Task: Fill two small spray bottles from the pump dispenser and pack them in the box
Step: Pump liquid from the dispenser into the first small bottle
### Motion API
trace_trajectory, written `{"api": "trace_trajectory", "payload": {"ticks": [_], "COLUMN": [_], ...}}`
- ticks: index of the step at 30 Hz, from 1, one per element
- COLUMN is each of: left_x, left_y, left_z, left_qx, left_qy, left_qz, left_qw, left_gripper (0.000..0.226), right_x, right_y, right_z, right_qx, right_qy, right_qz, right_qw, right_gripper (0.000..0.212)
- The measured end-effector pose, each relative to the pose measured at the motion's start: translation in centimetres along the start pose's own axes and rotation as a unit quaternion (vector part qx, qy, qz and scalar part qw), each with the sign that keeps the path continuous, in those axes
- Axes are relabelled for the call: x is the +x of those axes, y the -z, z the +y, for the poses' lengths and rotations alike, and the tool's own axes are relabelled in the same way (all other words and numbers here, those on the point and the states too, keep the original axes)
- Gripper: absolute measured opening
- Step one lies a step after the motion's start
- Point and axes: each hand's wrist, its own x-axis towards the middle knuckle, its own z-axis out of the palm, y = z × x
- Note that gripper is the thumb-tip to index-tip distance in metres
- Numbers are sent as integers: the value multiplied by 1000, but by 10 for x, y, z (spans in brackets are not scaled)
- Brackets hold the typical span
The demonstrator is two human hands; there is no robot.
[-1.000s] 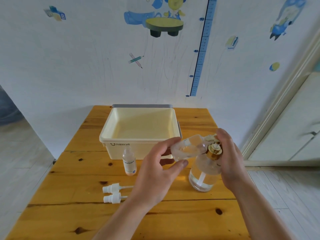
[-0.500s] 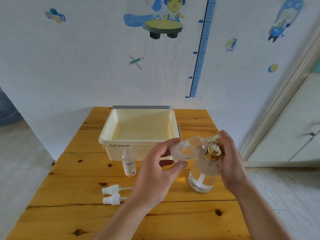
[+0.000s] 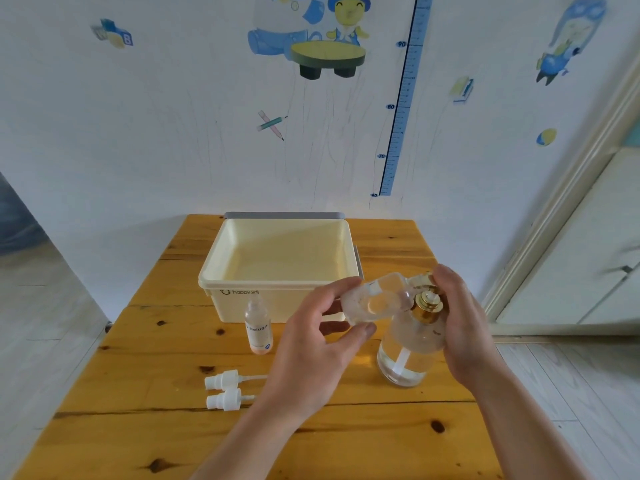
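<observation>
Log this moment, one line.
left hand: holds small clear bottle; right hand: grips gold-pump glass dispenser; labelled small bottle: upright before cream box

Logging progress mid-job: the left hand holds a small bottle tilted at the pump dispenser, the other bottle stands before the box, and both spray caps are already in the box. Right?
Not quite. The head view shows both spray caps lying on the wooden table, nearer the person than the standing bottle; the box holds nothing visible. The rest is right.
</observation>
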Motion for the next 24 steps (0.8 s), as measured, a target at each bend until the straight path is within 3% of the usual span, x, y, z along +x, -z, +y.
{"api": "trace_trajectory", "payload": {"ticks": [1,4,17,24], "left_x": [0,-1,-4,-5], "left_y": [0,-1,0,0], "left_z": [0,-1,-1,-1], "left_qx": [0,4,-13,-25], "left_qy": [-1,-4,-4,1], "left_qz": [1,2,-4,-16], "left_qw": [1000,1000,1000,1000], "left_gripper": [47,47,49,40], "right_x": [2,3,6,4], "right_y": [1,1,0,0], "right_z": [1,1,5,2], "right_qx": [8,-3,13,-6], "right_qy": [0,17,-10,-22], "right_qz": [4,-2,31,9], "right_qw": [1000,1000,999,1000], "right_gripper": [34,50,24,40]}}
